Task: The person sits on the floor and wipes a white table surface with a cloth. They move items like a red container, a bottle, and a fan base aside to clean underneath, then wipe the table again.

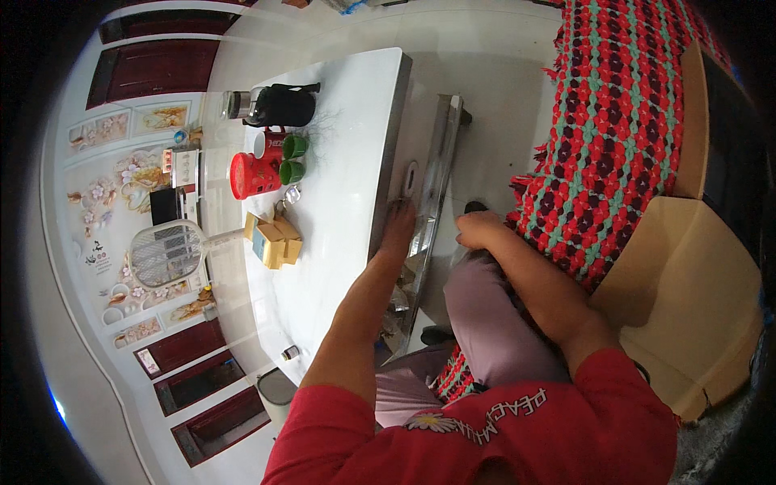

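Observation:
My left hand (400, 225) reaches in under the edge of the white tabletop (357, 151), above an open drawer or shelf with a shiny metallic front edge (436, 176). Its fingertips are partly in shadow, so whether they grip anything is unclear. Just beyond them is a small white oval object (412, 176) with a dark slot. Crumpled clear plastic bags (399, 300) lie in the compartment near my forearm. My right hand (478, 229) is curled up by my knee (479, 282), with nothing visible in it.
On the table stand a black kettle (282, 107), a red mug (274, 143), a red canister (254, 176), green cups (293, 172), a small cardboard box (276, 242) and a small jar (291, 352). Beside me, a large open carton (679, 303) rests on the red-and-green knitted cover (606, 151).

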`<act>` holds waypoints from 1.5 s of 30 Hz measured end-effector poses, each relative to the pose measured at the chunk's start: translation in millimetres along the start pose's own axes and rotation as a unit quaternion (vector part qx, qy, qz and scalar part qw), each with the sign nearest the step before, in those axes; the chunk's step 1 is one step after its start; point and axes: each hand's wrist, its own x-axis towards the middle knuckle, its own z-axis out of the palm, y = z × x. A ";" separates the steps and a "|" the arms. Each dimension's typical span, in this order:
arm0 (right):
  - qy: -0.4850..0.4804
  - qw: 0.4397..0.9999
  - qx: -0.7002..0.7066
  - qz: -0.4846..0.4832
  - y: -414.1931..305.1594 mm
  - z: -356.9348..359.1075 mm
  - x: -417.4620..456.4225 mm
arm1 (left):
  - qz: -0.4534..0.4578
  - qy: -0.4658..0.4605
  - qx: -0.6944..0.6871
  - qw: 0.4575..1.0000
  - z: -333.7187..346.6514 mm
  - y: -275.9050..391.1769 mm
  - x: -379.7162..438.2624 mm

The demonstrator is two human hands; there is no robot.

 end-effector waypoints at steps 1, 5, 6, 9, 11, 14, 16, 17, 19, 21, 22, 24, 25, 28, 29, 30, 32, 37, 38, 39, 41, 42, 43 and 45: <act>0.002 1.000 0.003 0.004 7.0 2.0 1.4 | 0.034 -0.022 -0.001 0.999 -5.2 1.5 -1.8; 0.003 1.000 0.013 0.021 17.3 -4.4 -0.1 | 0.099 -0.076 0.065 0.990 -0.4 22.1 -39.4; -0.006 1.000 0.015 0.011 6.8 -5.1 -1.3 | 0.104 -0.138 -0.026 0.985 28.6 31.5 -65.6; 0.002 1.000 0.021 -0.021 -2.1 1.5 1.6 | 0.125 -0.242 -0.224 0.936 64.0 45.2 -98.7; 0.004 1.000 0.029 0.002 16.9 1.1 6.8 | 0.171 -0.207 -0.251 0.930 -17.3 36.0 -51.9; 0.001 0.999 0.030 -0.015 10.5 -1.1 6.2 | 0.199 0.004 -0.211 0.957 -49.8 24.4 24.5; -0.007 0.999 0.040 -0.014 -4.1 -8.2 -0.8 | 0.095 0.161 -0.335 0.923 -62.5 5.6 98.0; 0.001 0.999 0.041 -0.025 -9.7 -9.5 -3.0 | 0.084 0.216 -0.316 0.920 -60.7 -7.5 135.3; 0.026 0.998 0.059 -0.010 4.1 -7.7 -4.7 | 0.071 0.080 -0.275 0.955 -125.2 -35.5 213.9; 0.003 0.998 0.054 -0.039 -11.7 -13.0 -11.4 | 0.040 0.192 -0.266 0.944 -84.3 -67.4 257.9; 0.006 0.997 0.061 -0.039 -6.2 -8.7 -8.9 | 0.038 0.189 -0.195 0.962 -84.9 -74.2 280.7; 0.021 0.996 0.078 -0.029 0.9 -12.7 -10.9 | 0.043 0.164 -0.092 0.981 -97.0 -69.6 305.7; 0.027 0.996 0.078 -0.027 3.2 -9.7 -10.2 | 0.045 0.137 -0.062 0.988 -97.5 -64.5 308.5; 0.033 0.997 0.072 -0.019 9.2 -5.3 -9.5 | 0.014 0.050 0.011 0.999 -104.5 -40.1 297.2; 0.029 0.997 0.071 -0.013 11.2 -5.5 -8.4 | -0.001 0.020 0.033 0.999 -109.8 -29.6 291.6; 0.023 0.997 0.072 -0.011 10.0 -5.0 -9.3 | -0.009 0.002 0.038 0.999 -102.7 -20.7 284.4; 0.026 0.997 0.063 -0.022 4.3 -1.0 -5.8 | -0.040 0.003 -0.009 0.999 -63.6 -7.8 259.4; 0.044 0.997 0.057 -0.026 8.9 2.9 0.6 | -0.024 0.032 -0.077 0.996 4.2 43.9 139.9; 0.020 0.998 0.055 -0.037 6.7 -4.2 -0.8 | 0.001 0.004 -0.082 0.997 24.1 53.1 105.7; 0.020 0.997 0.059 -0.037 3.8 -5.9 -2.0 | 0.025 -0.021 -0.086 0.996 39.0 59.5 74.0; 0.022 0.997 0.067 -0.035 -1.9 -7.3 -3.8 | 0.092 -0.089 -0.087 0.988 59.0 71.0 14.1; 0.022 0.997 0.064 -0.033 1.1 -8.8 -4.8 | 0.138 -0.141 -0.054 0.979 49.1 72.3 0.5; 0.022 0.998 0.058 -0.029 6.2 -7.9 -3.3 | 0.184 -0.190 -0.020 0.964 29.1 69.7 -9.7; 0.016 0.998 0.043 -0.038 6.6 -4.4 0.4 | 0.255 -0.317 0.018 0.913 -5.9 59.7 -27.7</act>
